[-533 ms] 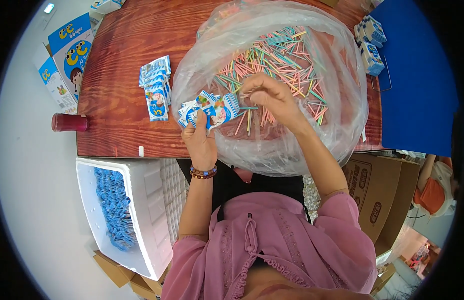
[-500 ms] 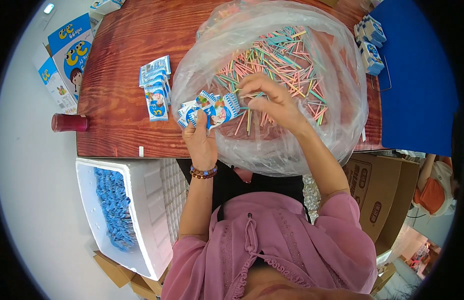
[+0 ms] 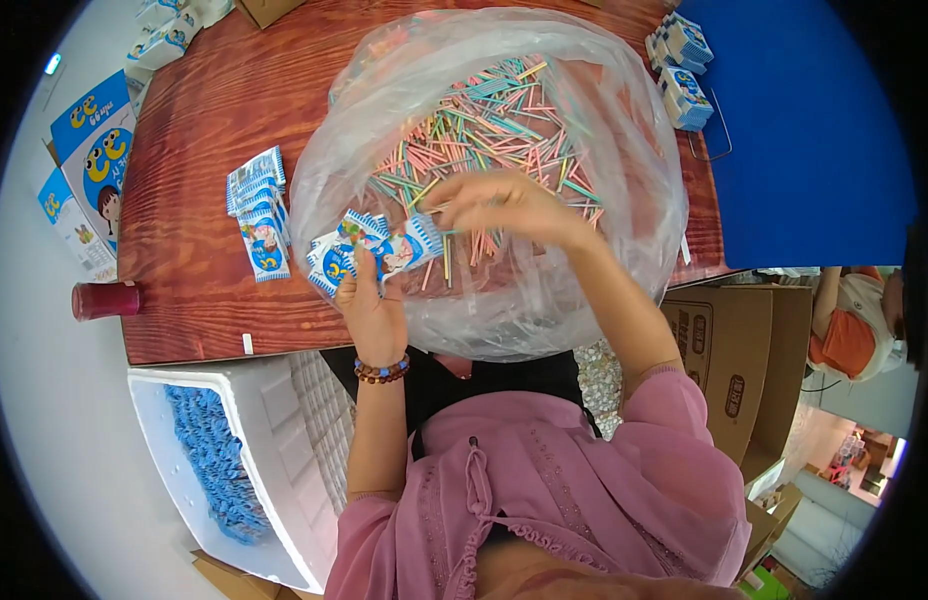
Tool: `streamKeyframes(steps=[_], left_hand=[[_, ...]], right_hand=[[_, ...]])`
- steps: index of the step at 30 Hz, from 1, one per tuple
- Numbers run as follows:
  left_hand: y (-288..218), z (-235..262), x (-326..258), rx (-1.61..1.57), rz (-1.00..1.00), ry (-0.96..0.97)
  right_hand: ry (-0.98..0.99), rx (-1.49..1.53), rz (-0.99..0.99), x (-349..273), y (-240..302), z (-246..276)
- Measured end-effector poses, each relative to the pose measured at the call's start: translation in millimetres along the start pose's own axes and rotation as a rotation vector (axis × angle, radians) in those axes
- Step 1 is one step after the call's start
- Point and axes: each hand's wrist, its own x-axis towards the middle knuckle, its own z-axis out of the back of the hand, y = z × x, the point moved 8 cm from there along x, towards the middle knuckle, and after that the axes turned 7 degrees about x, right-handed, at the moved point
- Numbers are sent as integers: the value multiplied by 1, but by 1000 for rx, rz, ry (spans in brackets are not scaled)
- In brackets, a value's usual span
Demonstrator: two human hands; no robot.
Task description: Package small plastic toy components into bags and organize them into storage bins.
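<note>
Your right hand [image 3: 504, 205] has lifted slightly off the pile and now blurs with motion above the coloured straws [image 3: 484, 130]; its fingers curl loosely, and you cannot tell whether they pinch a straw. Your left hand [image 3: 369, 300] stays where it was, closed around a fan of small blue-and-white packets [image 3: 374, 250], held just at the near-left rim of the clear plastic bag [image 3: 624, 160]. The straws lie heaped inside that bag, directly under and beyond your right hand, and just right of the packets. The bag sits on the wooden table [image 3: 204, 130], reaching its near edge. A second stack of the same packets [image 3: 259, 210] lies on the table left of the bag, near your left hand but apart from it. More packets [image 3: 684, 70] rest at the table's far right corner. A red cup [image 3: 104, 300] stands off the table's near-left corner.
</note>
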Motion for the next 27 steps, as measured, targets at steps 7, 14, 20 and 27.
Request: streamKeyframes(steps=[7, 14, 20, 27], left_hand=[[4, 17, 2, -66, 9, 69], [1, 26, 0, -79, 8, 28], [0, 29, 1, -60, 24, 6], [1, 33, 0, -29, 16, -2]], right_hand=[[-483, -1010, -172, 13, -14, 139], [-250, -1259, -345, 27, -29, 124], [-105, -1290, -518, 26, -30, 108], [-119, -1394, -193, 16, -32, 94]])
